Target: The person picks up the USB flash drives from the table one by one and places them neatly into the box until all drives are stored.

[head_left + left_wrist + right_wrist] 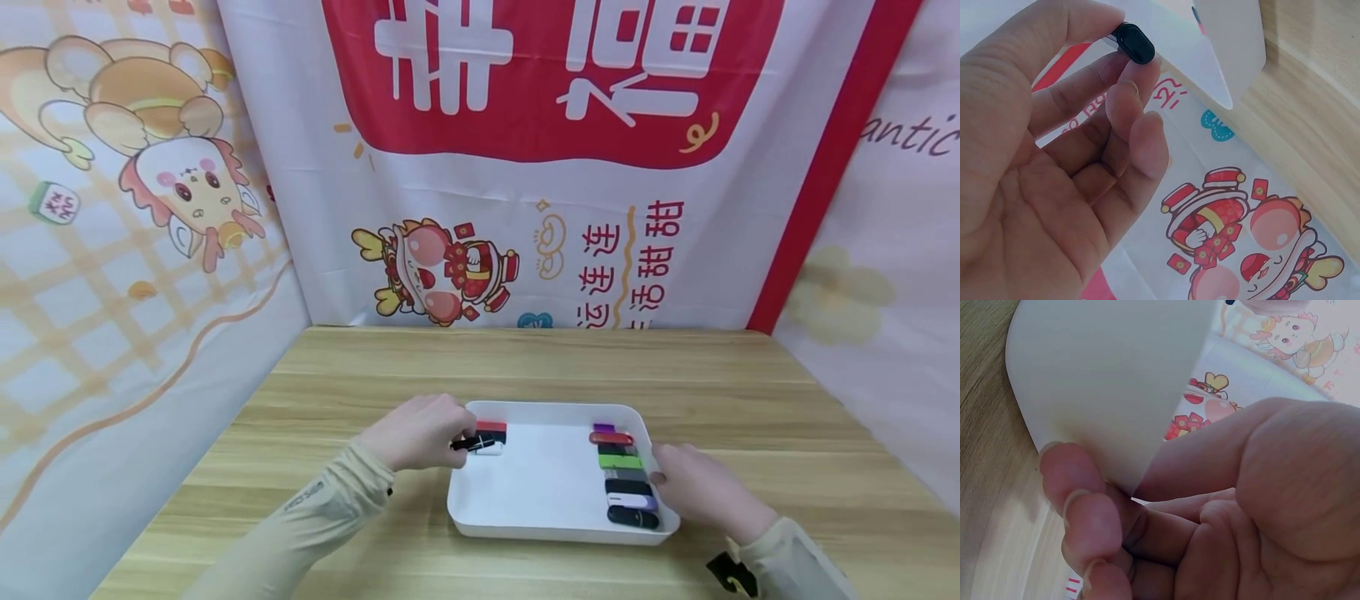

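My left hand (423, 433) pinches a black USB flash drive (1137, 44) with a silvery part between thumb and fingertips. It is over the left end of a shallow white tray (547, 492). Beneath it in the tray lie a red flash drive (491, 427), a black one and a white one (490, 449), side by side. My right hand (701, 487) grips the tray's right wall (1110, 375), thumb at the rim and fingers curled against the outside. Along that inner side runs a column of several flash drives, among them a green one (619, 462) and a red one (611, 438).
The tray stands on a wood-grain table (405, 358). A printed cloth (465, 183) hangs behind the table's far edge, with more patterned cloth (142, 250) at the left and right sides.
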`<action>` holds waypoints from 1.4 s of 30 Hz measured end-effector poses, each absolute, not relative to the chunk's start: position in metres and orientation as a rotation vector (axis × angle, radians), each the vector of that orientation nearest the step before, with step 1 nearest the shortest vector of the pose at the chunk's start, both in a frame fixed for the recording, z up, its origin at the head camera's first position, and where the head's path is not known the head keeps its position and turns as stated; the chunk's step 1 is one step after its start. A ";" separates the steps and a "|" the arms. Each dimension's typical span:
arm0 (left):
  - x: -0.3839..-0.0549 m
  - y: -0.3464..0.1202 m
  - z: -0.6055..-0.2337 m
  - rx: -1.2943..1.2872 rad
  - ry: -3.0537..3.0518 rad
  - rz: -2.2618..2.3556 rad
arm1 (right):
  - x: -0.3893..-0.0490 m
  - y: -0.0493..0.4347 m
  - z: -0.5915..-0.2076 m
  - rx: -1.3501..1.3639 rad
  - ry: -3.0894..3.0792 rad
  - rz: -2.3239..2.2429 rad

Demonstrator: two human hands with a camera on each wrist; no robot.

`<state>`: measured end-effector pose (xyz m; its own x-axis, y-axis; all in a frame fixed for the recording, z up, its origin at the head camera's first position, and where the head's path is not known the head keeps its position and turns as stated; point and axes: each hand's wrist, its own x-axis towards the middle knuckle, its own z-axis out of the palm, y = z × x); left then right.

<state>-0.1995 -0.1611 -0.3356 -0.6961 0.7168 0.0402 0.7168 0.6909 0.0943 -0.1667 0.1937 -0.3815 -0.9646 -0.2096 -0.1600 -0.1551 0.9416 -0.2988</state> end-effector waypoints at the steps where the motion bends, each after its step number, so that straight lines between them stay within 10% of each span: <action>1: -0.201 -0.160 -0.337 -1.224 -2.894 -0.156 | -0.167 0.194 -0.382 -0.274 2.906 -0.426; 42: -0.219 -0.138 -0.370 -1.273 -2.914 0.175 | -0.167 0.195 -0.383 -0.298 2.924 -0.408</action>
